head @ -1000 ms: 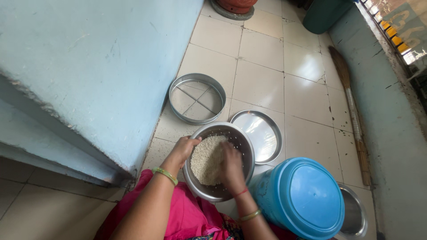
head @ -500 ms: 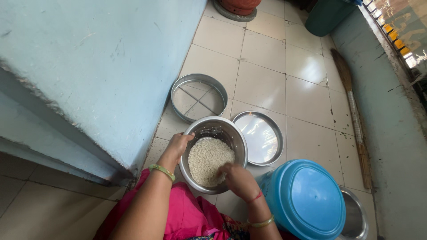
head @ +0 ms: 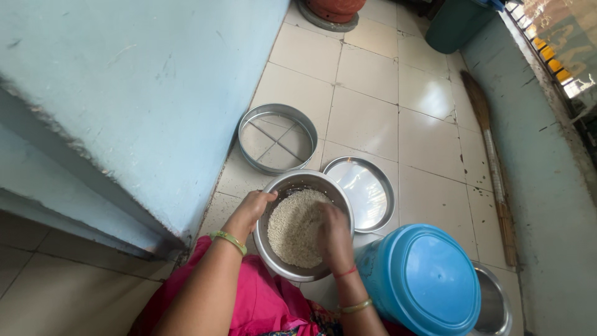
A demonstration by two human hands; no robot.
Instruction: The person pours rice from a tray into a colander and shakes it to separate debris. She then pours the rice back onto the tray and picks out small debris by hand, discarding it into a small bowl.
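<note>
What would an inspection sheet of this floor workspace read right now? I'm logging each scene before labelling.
Surface: pale tiled floor, some dark specks.
Job's things: steel bowl holding pale grain.
Clutter: round sieve, steel plate, blue lidded bin, steel vessel partly hidden behind it, broom along the wall.
Grippers: left hand grips the bowl's rim; right hand is in the grain.
Cables: nothing seen.
Surroundings: light blue wall, green container, reddish pot.
</note>
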